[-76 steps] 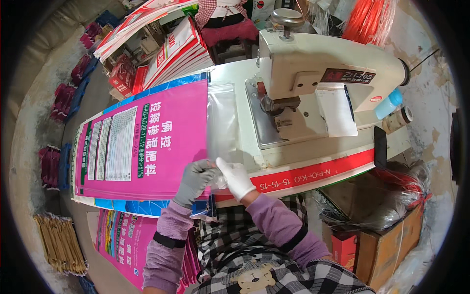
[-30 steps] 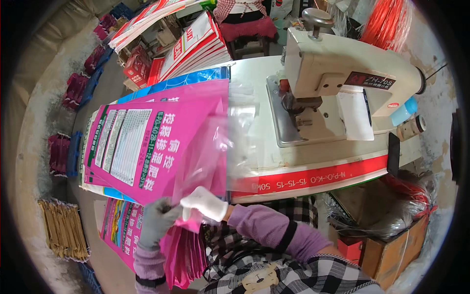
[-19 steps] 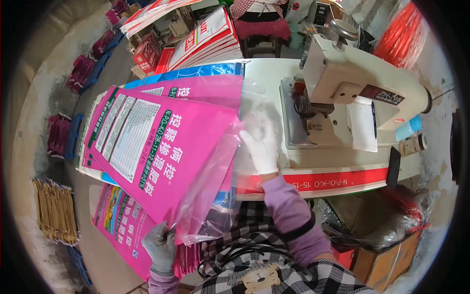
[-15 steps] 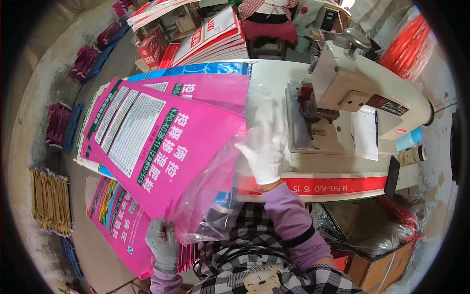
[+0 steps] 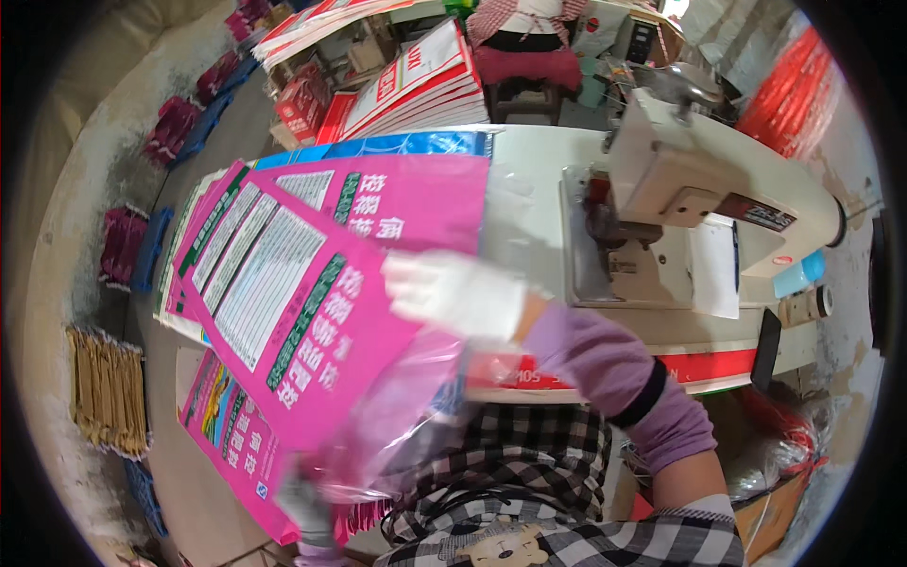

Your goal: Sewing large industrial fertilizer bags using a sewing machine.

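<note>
A pink printed plastic bag [image 5: 274, 283] lies slanted on top of a stack of similar bags on the table. A clear plastic liner [image 5: 387, 416] sticks out from its near end, blurred. My right hand [image 5: 453, 293], in a white glove, lies over the bag's right edge with its fingers stretched out to the left. At the bag's near corner my left hand [image 5: 307, 506], in a grey glove, is closed on the bag edge; motion smears its fingers. Under it, another pink bag [image 5: 231, 435] hangs down at the table's left.
A white sewing machine [image 5: 699, 180] stands on the table to the right, a white paper [image 5: 713, 269] by its base. Red-and-white bags [image 5: 416, 85] are stacked beyond. A person in a checked top [image 5: 524, 19] is at the far side. Brown bundles [image 5: 109, 387] lie at the left wall.
My right hand has swung left from the table beside the machine onto the pink bag. My left hand has moved slightly down at the near corner, and the clear liner has shifted.
</note>
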### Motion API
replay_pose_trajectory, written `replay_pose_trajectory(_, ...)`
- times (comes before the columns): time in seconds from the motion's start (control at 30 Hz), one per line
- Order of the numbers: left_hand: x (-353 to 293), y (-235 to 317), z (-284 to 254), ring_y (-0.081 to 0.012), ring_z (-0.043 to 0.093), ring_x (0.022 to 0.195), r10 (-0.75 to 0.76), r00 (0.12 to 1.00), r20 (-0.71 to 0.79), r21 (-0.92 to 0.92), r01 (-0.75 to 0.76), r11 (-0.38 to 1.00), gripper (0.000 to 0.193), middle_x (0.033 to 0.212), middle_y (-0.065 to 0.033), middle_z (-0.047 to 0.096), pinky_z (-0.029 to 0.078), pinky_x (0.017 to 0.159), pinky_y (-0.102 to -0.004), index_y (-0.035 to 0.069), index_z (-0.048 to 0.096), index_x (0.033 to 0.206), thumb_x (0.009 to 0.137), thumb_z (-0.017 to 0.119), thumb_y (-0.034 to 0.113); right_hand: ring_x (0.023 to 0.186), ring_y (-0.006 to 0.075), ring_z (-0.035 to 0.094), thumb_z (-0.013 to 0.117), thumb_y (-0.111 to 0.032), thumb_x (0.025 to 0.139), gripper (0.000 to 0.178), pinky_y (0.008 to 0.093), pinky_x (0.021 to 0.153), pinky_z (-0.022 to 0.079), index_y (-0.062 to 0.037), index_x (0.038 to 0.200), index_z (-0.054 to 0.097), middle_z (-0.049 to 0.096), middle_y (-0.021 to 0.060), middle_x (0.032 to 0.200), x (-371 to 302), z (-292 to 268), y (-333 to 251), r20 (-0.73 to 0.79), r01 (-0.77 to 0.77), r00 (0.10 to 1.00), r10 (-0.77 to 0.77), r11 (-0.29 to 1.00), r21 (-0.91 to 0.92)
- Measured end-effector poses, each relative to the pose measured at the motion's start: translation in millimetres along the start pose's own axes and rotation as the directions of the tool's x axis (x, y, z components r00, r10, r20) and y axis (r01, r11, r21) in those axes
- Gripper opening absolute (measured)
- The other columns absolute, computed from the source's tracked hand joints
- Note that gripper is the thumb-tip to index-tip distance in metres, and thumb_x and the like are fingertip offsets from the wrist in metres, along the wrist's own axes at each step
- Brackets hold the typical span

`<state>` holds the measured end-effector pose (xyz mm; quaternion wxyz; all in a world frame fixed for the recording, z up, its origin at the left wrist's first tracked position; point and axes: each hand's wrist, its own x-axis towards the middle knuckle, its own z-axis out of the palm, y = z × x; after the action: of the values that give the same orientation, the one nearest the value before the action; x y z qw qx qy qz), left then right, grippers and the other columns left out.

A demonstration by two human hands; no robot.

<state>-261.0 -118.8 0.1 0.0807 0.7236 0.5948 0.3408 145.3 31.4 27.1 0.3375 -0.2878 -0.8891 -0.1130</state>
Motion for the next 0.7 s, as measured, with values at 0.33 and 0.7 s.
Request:
replay_pose_trajectory(0.33,358,185,211,-0.0314,0.066,0.081,0.849,0.526,0.052,0.071,-0.85,0.522,0.023,0.092,-0.0108,0.066,0.052,0.071,-0.04,0.014,0.063,0.11,0.09,0.052,0.014,0.09,0.0175,0.068,0.059,-0.01,0.089,0.034,0.0328,0.078,0.054,0.0051,0.119,0.062,0.071,0.0142,0.104,-77,-11,-151,0.237,-0.367,-0.042,0.97,-0.236,0.9)
replay_pose_trajectory(0.7,238,316,375,-0.0238,0.067,0.083,0.859,0.002,0.512,-0.259,-0.953,0.156,0.015,0.097,0.0012,0.07,0.053,0.068,-0.0356,0.019,0.069,0.094,0.083,0.06,0.015,0.063,0.0297,0.061,0.065,-0.027,0.078,0.044,0.042,0.057,0.046,-0.0177,0.12,0.063,0.06,0.0078,0.066,-226,-69,-214,-0.183,-0.995,0.052,0.982,0.066,0.07)
